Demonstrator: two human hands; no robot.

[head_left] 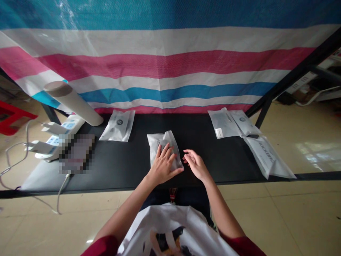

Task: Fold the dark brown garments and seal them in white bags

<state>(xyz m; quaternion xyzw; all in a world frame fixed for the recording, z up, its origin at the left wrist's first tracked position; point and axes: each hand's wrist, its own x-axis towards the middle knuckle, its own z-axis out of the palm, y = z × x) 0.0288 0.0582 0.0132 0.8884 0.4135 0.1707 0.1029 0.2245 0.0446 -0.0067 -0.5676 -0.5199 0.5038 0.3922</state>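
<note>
A frosted plastic pouch (154,142) with dark lettering lies in the middle of the black tabletop. My left hand (164,165) rests flat on it, fingers spread, covering much of its lower part. Just right of the pouch hovers my right hand (195,165), its fingers loosely bent and apart, with nothing visible in them. It does not appear to touch the pouch.
Another pouch (119,126) lies at the back left, beside a white cylinder (77,106). Further left are a power strip (70,126) with plugged-in chargers and a pixelated device (77,153) on a cable. Several pouches (222,122) lie at the right; one (266,156) overhangs the edge.
</note>
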